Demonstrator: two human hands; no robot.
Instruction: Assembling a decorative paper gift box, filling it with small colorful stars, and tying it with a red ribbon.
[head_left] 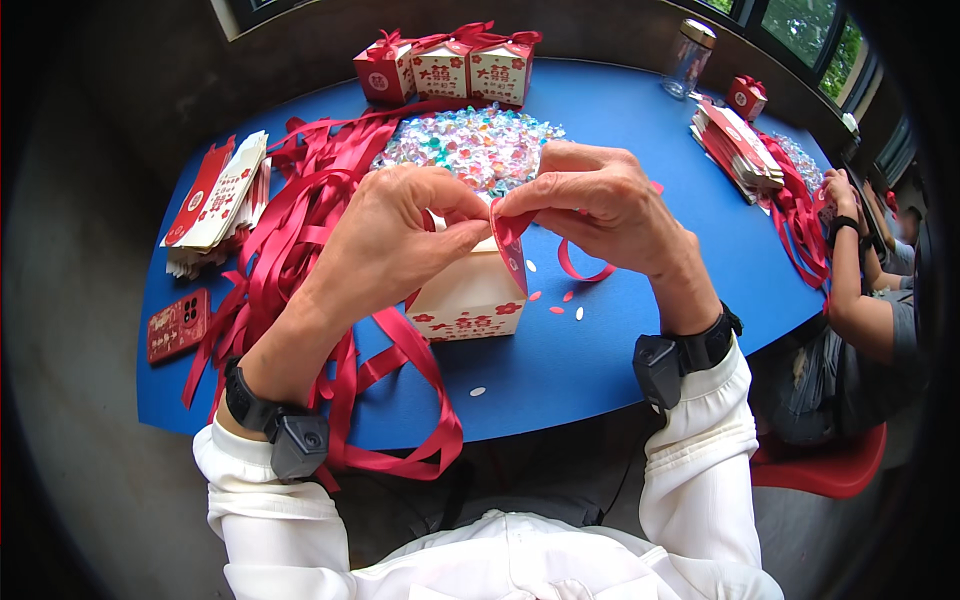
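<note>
Box (465,300), cream with red flowers and lettering and one red side, stands near the middle of the blue table (590,375). At its top, the right hand (605,205) pinches red ribbon (508,226) between thumb and forefinger; the left hand (405,225) has its fingertips close together, contents hidden. Both wrists angle inward. Loose ribbons (285,250) lie left, wrapped pieces (460,138) far, before a dark wall (590,30).
</note>
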